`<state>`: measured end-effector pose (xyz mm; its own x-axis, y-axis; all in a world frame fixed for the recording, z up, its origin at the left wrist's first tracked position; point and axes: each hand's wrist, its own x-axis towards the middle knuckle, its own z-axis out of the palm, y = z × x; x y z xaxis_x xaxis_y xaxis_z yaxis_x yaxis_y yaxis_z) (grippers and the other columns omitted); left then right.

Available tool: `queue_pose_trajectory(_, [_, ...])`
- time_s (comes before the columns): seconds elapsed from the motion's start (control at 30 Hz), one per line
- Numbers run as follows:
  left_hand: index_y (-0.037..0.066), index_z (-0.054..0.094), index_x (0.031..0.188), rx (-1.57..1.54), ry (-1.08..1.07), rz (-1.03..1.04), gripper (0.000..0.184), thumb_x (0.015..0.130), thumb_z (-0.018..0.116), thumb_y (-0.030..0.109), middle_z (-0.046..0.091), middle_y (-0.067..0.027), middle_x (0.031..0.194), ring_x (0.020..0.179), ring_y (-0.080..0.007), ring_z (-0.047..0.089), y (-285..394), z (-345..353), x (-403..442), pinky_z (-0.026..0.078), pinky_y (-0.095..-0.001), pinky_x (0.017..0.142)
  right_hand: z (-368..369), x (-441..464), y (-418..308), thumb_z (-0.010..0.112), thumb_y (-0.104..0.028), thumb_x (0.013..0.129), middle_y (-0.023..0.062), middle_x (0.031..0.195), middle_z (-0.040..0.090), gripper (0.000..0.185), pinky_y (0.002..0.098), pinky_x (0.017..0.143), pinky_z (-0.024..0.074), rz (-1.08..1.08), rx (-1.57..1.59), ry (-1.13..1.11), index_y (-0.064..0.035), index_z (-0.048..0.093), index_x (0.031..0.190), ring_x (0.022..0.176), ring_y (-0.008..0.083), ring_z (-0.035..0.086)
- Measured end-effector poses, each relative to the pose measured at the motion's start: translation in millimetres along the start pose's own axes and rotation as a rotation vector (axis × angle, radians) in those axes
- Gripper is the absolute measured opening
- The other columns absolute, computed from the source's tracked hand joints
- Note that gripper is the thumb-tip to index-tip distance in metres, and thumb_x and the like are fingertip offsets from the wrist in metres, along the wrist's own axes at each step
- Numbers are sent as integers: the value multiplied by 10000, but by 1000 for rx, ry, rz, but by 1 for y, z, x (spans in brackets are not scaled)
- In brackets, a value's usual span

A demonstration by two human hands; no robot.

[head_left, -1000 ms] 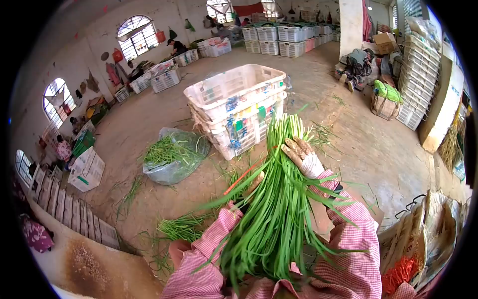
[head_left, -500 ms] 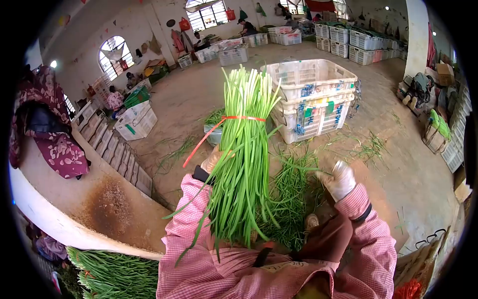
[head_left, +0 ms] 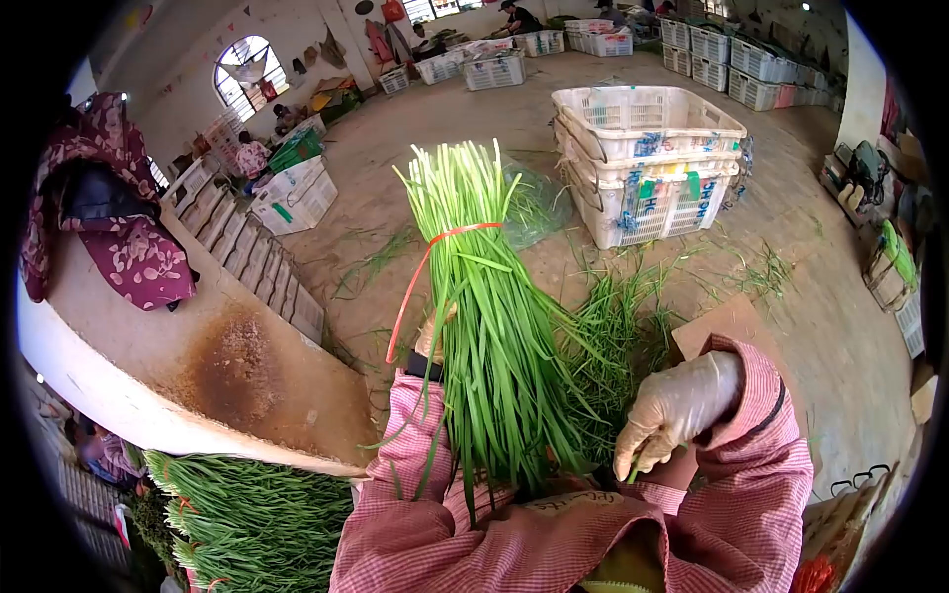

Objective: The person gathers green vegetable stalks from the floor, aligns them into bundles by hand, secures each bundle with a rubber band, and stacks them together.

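A thick bunch of garlic chives (head_left: 499,336) stands upright before me, pale cut ends at the top and green leaves hanging down. A red tie (head_left: 465,229) rings its upper part, with one loose end trailing to the left. My left hand (head_left: 432,334), gloved and partly hidden behind the stalks, is closed round the bunch at its left side. To the right of the bunch and apart from it, my right hand (head_left: 682,407) wears a clear glove. Its fingers point down, pinched on a small piece of green leaf (head_left: 634,475).
Loose leaves (head_left: 618,331) litter the floor beyond my hands. White plastic crates (head_left: 652,198) are stacked ahead. Tied bunches (head_left: 262,519) lie at lower left, below a stained ledge (head_left: 326,405) with a patterned garment (head_left: 129,247). Other people sit near crates farther back.
My right hand has come down and nearer my body, fingers now pointing downward. The top of the bunch leans more to the left. The camera view has shifted downward.
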<state>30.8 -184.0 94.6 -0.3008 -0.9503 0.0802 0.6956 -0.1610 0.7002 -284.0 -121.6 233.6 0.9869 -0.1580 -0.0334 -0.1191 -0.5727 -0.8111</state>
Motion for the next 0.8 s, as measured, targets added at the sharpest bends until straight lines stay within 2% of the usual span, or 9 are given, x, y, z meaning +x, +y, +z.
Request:
queue_pose_trajectory(0.1, [26,483,1123,52,-11,87,418,756,620,171,570,-109,1029,863,-220,598,-2,-14,-1,530,-360,734,-12,-2,27,630,-359,740,161,895,609,583,342,710,464,816,-725,463,-81,434,1213,797,245,594])
queue_pose_trajectory(0.17, [24,490,1114,60,-37,19,415,750,624,173,571,-114,1025,862,-224,598,-5,-8,0,528,-363,737,-36,11,49,618,-382,744,194,893,589,625,376,699,460,311,-471,1165,-45,395,1221,798,277,588])
queue_pose_trajectory(0.27, [21,500,1101,61,-64,-52,412,741,630,175,574,-122,1020,862,-231,598,-12,1,-3,527,-367,742,-52,51,70,621,-293,766,154,777,591,469,344,627,466,237,-706,1342,-20,482,1121,691,241,588])
queue_pose_trajectory(0.33, [19,507,1092,51,-73,-73,411,735,634,177,576,-126,1016,861,-235,599,-14,2,-5,525,-370,745,-57,62,64,584,-203,803,107,690,579,291,302,562,458,383,67,1054,3,546,1005,587,182,560])
queue_pose_trajectory(0.47, [15,521,1074,35,-74,-85,407,723,642,181,579,-136,1008,860,-243,599,-21,-6,-3,523,-376,751,-19,48,38,526,-141,826,81,690,575,175,300,540,454,-21,-64,1270,-52,577,968,563,170,551])
queue_pose_trajectory(0.6, [3,429,1179,-3,-64,-101,554,709,651,194,524,-167,1104,949,-266,563,-36,16,-6,489,-397,820,-10,59,57,559,-148,769,93,801,569,229,379,570,461,45,-750,1186,-142,563,998,703,292,570])
queue_pose_trajectory(0.63, [0,388,1217,1,-101,-72,610,706,653,202,502,-171,1136,984,-269,546,-36,27,-7,476,-401,842,-7,62,56,547,-161,775,97,764,557,157,384,565,456,86,-704,1185,-123,564,926,694,294,570])
queue_pose_trajectory(0.67, [46,288,1286,153,-68,-85,771,692,650,378,435,-173,1211,1059,-291,493,-39,20,-8,453,-448,860,-8,61,55,563,-135,765,102,757,559,134,362,570,468,123,-743,1139,-101,565,895,684,288,572])
queue_pose_trajectory(0.8, [50,295,1283,-64,-87,-101,753,699,645,373,456,-156,1189,1024,-273,518,-59,8,-9,464,-424,851,-6,50,52,571,-101,718,94,659,541,72,337,524,468,157,-615,768,-80,510,751,598,275,561])
